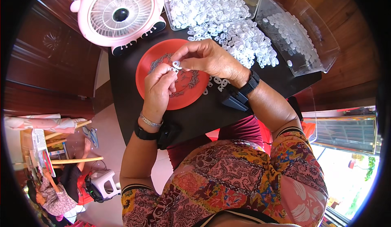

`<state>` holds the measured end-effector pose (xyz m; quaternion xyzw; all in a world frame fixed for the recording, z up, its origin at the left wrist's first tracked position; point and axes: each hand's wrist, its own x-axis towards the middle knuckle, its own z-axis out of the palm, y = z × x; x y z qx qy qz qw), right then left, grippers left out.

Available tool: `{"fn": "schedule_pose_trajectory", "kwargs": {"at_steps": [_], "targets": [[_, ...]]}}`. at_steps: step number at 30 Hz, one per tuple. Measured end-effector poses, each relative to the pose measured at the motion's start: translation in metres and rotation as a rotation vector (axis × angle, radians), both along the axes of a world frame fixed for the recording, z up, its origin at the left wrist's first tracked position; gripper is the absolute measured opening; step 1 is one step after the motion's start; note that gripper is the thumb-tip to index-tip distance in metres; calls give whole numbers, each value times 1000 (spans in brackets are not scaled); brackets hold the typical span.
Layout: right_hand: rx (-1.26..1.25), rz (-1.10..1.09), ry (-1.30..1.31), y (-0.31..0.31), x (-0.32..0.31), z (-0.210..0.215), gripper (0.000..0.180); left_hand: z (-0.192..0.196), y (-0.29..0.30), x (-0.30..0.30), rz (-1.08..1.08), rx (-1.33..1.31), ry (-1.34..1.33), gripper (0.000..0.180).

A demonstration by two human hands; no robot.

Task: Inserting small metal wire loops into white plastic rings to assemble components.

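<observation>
Hands (pixel 173 70) pinch white ring (pixel 176 64) over red plate (pixel 148 60) (metal springs (pixel 188 80)).

I see both forearms entering from lower edge, converging at frame centre. Left hand (pixel 158 89) raised upright, fingers curled, thumb and forefinger tips pinched. Right hand (pixel 207 58) reaching in from right, palm down, wrist bent, fingertips pinched against left fingertips. Hands touching just above centre. Dark band on each wrist.

Small dark pieces (pixel 185 80) on the plate (partly hand-covered) stay unidentifiable.
</observation>
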<state>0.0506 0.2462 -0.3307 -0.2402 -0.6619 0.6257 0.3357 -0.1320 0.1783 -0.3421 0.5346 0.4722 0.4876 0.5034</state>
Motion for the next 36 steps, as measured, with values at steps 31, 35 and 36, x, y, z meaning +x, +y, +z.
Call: {"fn": "schedule_pose_trajectory", "kwargs": {"at_steps": [31, 35, 36], "targets": [[752, -216, -151, -19, -12, 2, 30, -2, -1, 5, 60, -128, -210, 27], [758, -208, -221, -20, -13, 2, 33, -6, -1, 5, 90, -113, -195, 25], [768, -231, -220, -20, -13, 0, 34, -6, -1, 6, 108, -110, -193, 24]]}}
